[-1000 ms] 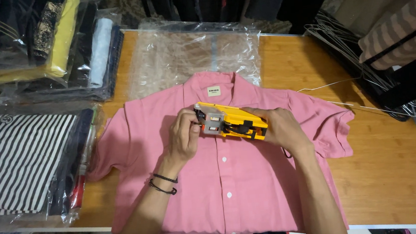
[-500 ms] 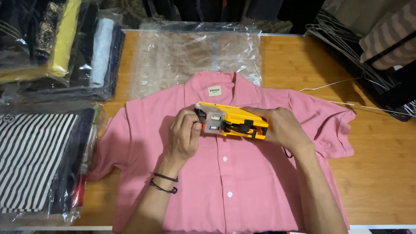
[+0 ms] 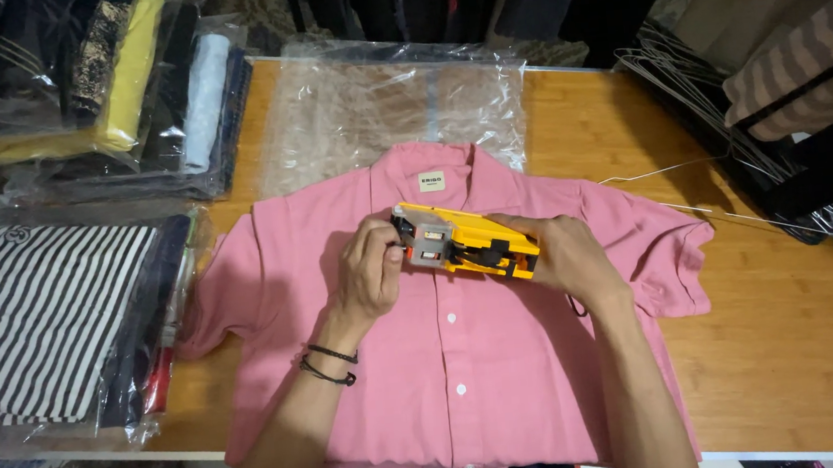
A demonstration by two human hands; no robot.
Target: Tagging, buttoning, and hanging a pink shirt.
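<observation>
A yellow handheld tagging tool (image 3: 467,241) with a grey front block sat at the centre of the frame, held just above the chest of a pink short-sleeved shirt (image 3: 448,362). The right hand (image 3: 564,251) was wrapped around its rear end, grasping it; the left hand (image 3: 369,268) had its fingertips pinched on the grey block at the tool's front. Two dark cords circled the left wrist.

The shirt lay flat, buttoned, collar toward the top of the frame, on a wooden table (image 3: 798,351) with a pale edge. Just beyond the collar lay an empty clear plastic bag (image 3: 385,106), flat on the table. At the left of the frame, clear bags held folded garments: a black-and-white striped one (image 3: 32,318) at middle left, and a stack with yellow (image 3: 131,68) and pale blue (image 3: 199,102) pieces at upper left. At upper right, a bundle of wire hangers (image 3: 719,127) rested by the table's edge, beside hanging clothes.
</observation>
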